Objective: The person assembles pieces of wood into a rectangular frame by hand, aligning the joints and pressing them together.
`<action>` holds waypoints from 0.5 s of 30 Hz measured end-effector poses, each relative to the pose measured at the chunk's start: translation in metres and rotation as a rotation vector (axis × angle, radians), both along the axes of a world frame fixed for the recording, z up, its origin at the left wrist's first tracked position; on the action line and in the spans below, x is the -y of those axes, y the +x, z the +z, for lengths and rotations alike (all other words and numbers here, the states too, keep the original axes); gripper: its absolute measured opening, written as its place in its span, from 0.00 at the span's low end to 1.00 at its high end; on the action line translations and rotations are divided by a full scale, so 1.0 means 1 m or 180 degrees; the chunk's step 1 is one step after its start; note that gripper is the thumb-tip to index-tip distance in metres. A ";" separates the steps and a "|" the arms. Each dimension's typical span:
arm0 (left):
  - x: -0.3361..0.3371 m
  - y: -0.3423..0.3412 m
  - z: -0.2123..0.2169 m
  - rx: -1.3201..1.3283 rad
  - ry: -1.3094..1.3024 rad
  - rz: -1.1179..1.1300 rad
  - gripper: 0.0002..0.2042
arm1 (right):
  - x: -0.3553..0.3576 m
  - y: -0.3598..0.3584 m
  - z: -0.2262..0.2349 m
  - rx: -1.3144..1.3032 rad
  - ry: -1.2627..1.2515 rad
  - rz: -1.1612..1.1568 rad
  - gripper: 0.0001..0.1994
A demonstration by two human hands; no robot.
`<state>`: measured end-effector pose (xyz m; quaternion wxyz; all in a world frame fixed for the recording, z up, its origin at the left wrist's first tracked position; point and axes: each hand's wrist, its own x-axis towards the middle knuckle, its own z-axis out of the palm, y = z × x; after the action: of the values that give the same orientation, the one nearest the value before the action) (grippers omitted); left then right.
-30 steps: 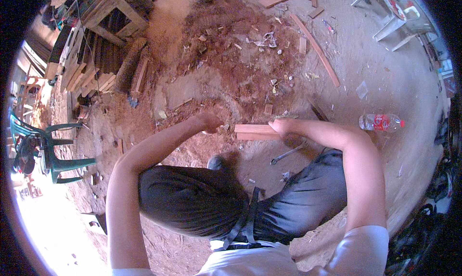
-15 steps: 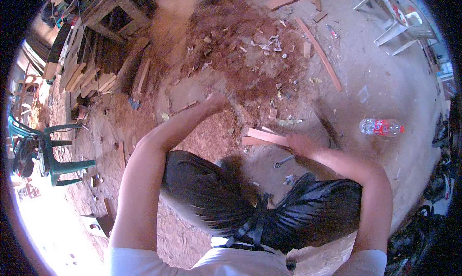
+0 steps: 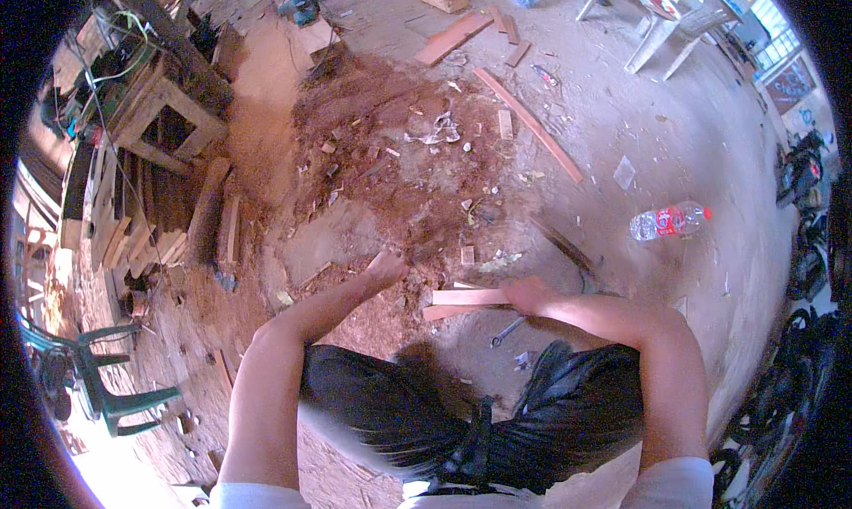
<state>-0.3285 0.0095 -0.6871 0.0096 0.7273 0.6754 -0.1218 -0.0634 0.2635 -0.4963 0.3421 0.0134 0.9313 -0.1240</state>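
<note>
Wood strips [image 3: 469,298] splay in right hand [image 3: 530,293]; aligned a second ago.

The bottle [image 3: 670,221] is clear with a red label and red cap. Left of it, the wooden strips [image 3: 466,298] are pinkish brown; far left of it, one chair [image 3: 103,390] is green. Beyond it, a long plank [image 3: 530,125] is reddish brown and another chair [image 3: 683,31] whitish. Nearer than it, the trousers [image 3: 572,416] are black, the shirt sleeve [image 3: 670,482] white.

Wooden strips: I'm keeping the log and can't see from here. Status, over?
Right hand holding the wooden strips. Left hand apart from them, its grip unclear. Wrench on the ground close by.
</note>
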 end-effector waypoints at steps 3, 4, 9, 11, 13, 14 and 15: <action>-0.020 0.012 0.024 0.0257 -0.0278 -0.0034 0.08 | -0.009 0.016 -0.013 -0.0048 0.0038 -0.0221 0.11; -0.029 0.019 0.035 0.0294 -0.0218 -0.0071 0.08 | -0.013 0.026 -0.018 -0.0102 0.0063 -0.0274 0.11; -0.014 0.004 0.027 0.0133 -0.0248 -0.0048 0.07 | 0.003 0.019 0.001 -0.0360 -0.0367 -0.0795 0.11; -0.019 0.016 0.035 0.0445 -0.0663 0.0228 0.06 | 0.010 0.027 0.020 -0.0613 -0.0507 -0.0831 0.12; -0.015 0.017 0.040 0.0496 -0.0659 0.0463 0.06 | 0.017 0.023 0.051 -0.0872 -0.0745 -0.0681 0.13; -0.013 0.016 0.042 0.0523 -0.0656 0.0583 0.06 | 0.020 0.021 0.058 -0.0917 -0.0832 -0.0675 0.13; -0.016 0.017 0.043 0.0493 -0.0594 0.0588 0.06 | 0.023 0.023 0.061 -0.0778 -0.0837 -0.0824 0.14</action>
<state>-0.3112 0.0256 -0.6444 0.1404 0.6652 0.7224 -0.1262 -0.0400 0.2409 -0.4354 0.2067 0.0730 0.9322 -0.2880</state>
